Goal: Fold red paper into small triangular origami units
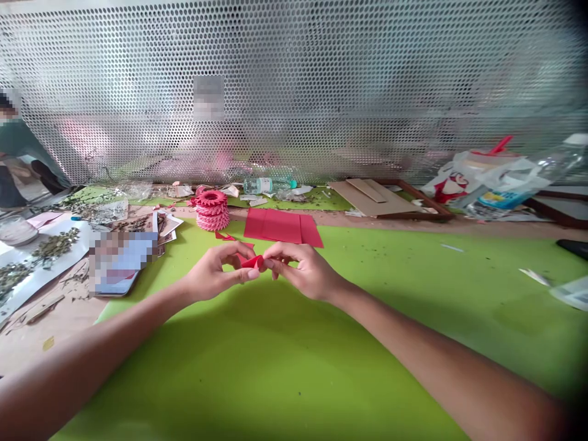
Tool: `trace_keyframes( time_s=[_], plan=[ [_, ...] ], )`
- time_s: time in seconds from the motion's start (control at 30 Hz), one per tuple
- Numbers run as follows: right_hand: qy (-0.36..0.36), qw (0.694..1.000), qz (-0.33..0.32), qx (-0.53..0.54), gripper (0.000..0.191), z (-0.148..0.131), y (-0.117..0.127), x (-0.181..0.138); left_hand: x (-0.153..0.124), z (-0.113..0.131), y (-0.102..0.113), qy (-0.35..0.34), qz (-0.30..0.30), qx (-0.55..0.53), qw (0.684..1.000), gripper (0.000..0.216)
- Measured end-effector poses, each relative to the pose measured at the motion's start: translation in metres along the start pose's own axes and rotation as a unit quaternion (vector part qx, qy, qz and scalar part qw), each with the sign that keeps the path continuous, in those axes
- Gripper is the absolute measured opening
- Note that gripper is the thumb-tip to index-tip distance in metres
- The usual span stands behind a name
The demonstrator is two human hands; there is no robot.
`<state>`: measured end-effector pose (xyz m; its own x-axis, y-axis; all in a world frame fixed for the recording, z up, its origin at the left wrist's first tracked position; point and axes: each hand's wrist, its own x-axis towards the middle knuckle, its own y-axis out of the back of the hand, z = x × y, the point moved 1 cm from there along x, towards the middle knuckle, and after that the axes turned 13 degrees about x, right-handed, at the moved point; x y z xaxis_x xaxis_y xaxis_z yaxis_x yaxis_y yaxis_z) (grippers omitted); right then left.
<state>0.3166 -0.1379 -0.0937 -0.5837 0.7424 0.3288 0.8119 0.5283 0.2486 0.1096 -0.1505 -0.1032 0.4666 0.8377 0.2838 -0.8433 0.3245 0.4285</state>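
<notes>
Above the green tabletop, my left hand (219, 269) pinches a small folded piece of red paper (250, 262) between thumb and fingers. My right hand (301, 268) grips the right end of that same piece, its thumb and fingertips closed. The fingers partly hide the paper. Just beyond the hands lie red paper sheets (280, 226), flat and overlapping. To their left stands a round stack of red and pink folded-paper rings (212, 211) with pointed edges. Small red paper pieces (224, 236) lie in front of the stack.
On the left are a phone (122, 269), small photo prints (168, 225) and white paper bearing dried plant bits (57, 245). A perforated metal screen (294, 92) rises behind. A lying bottle (269, 185), brown boards (372, 197), a plastic bag (459, 177) and an upright bottle (519, 177) line the back.
</notes>
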Motion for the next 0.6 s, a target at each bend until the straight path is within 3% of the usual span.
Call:
trace_keyframes(
  time_s=[0.2,0.4,0.6],
  plan=[
    [-0.067,0.992,-0.049,0.099,0.025,-0.0031,0.0026,0.0012,0.002,0.0003,-0.004,0.032,-0.064,-0.15,0.986,0.04],
    [-0.102,0.982,-0.06,0.146,0.028,0.0013,0.0079,0.0032,0.0011,-0.0045,0.0004,0.059,-0.07,-0.162,0.982,0.045],
    [-0.085,0.986,-0.017,0.141,0.031,0.0033,0.0096,0.0048,-0.0005,-0.0058,0.0018,0.057,-0.06,-0.116,0.99,0.048]
  ],
)
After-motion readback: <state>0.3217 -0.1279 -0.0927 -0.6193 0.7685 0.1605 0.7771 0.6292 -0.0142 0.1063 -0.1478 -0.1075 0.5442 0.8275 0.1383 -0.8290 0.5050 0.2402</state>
